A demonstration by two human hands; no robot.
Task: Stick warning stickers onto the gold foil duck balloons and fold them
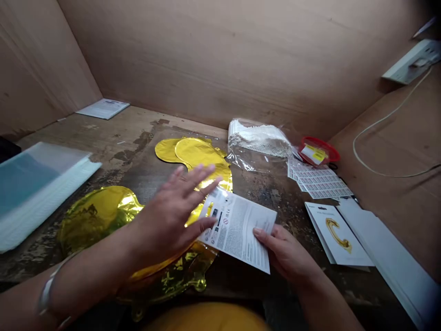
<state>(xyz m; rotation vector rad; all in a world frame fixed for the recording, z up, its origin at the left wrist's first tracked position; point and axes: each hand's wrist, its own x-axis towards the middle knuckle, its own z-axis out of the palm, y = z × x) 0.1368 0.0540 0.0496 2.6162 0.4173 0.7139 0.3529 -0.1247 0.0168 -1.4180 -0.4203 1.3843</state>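
Note:
A white printed instruction card (237,234) is tilted over the front of the table, with small text and symbols facing up. My right hand (285,250) pinches its right edge, thumb on top. Over its left end, my left hand (172,207) has its fingers stretched and slightly blurred; the thumb lies at the card's left side, and I cannot tell whether it presses on it. Clear film shows along the card's lower left edge. Beneath and around my left hand lie flat gold foil balloons (96,216), and further back more gold foil balloons (203,154) overlap.
Clear plastic sleeves (44,184) are stacked at the left. Behind are a white stack in plastic (258,138), a red basket (319,151) and sticker sheets (319,179). Folded cards with a gold C (339,234) lie right. A cable (365,126) hangs from a power strip (413,62).

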